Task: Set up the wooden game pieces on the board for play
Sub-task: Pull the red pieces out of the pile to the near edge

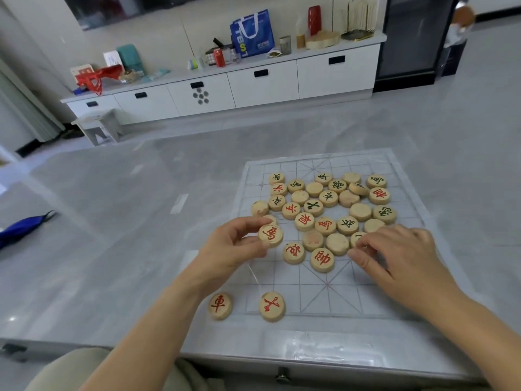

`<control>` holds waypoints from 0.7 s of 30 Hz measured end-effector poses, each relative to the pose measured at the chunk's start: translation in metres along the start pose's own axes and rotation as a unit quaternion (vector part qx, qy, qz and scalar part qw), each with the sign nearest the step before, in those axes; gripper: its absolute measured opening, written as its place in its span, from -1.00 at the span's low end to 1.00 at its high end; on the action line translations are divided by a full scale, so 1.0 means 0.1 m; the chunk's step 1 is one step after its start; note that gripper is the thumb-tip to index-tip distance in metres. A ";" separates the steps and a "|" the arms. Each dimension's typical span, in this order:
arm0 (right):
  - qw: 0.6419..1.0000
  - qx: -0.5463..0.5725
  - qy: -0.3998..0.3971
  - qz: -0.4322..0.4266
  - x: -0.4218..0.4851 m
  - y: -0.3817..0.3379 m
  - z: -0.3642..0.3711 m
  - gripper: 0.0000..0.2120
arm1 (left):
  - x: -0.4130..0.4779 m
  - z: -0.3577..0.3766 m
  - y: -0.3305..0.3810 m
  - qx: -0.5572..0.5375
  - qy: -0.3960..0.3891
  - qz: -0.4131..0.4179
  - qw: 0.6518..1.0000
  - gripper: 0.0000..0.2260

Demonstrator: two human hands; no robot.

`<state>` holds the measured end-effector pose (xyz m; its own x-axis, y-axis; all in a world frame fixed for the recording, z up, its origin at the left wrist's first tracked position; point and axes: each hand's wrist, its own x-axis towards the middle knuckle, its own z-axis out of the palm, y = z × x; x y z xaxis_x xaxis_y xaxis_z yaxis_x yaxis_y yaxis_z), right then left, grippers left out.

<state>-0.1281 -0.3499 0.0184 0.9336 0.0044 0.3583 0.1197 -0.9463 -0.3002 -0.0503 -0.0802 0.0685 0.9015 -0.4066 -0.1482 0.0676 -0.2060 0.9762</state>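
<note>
A thin translucent game board [332, 297] with a printed grid lies on the grey table. Several round wooden pieces [328, 198] with red or green characters sit clustered on its far half, some face down. My left hand [228, 249] pinches a red-marked piece [270, 235] lifted at the cluster's left edge. My right hand [400, 258] reaches into the cluster's near right side, its fingertips pinching a piece [357, 239] that is mostly hidden. Two red pieces lie near the front: one [220, 306] just off the board's left corner, another [272, 306] on the near row.
The grey table [112, 221] stretches to the left, with a blue cloth item [22, 227] at its left edge. A drawer knob [282, 373] shows under the front edge. Behind stands a white cabinet [262, 83] loaded with bags, a can and jars.
</note>
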 end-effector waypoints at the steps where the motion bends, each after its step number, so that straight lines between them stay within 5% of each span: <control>1: 1.000 -0.002 -0.002 0.000 0.00 0.00 0.01 -0.45 | -0.01 0.00 0.01 -0.006 0.000 0.004 1.000 -0.71; 6: 1.000 -0.013 0.000 -0.002 -0.01 0.01 -0.01 -0.48 | -0.09 0.05 -0.02 0.106 0.001 0.028 0.994 -0.66; 10: 1.000 -0.016 0.003 -0.007 0.00 0.01 -0.01 -0.49 | -0.24 0.32 -0.07 0.323 -0.048 0.099 0.940 -0.65; 17: 0.999 -0.004 0.024 0.023 0.01 0.03 -0.17 -0.46 | -0.28 0.25 -0.08 0.327 0.021 0.092 0.940 -0.67; 21: 0.968 0.149 0.150 0.139 0.10 0.26 -0.53 -0.42 | -0.31 0.68 -0.03 0.330 -0.033 0.123 0.935 -0.71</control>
<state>-0.1335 -0.3917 0.0614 0.8087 -0.3734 0.4544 0.0113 -0.7626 -0.6468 -0.1073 -0.1272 0.0593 0.8252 -0.5637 0.0365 -0.4366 -0.5955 0.6744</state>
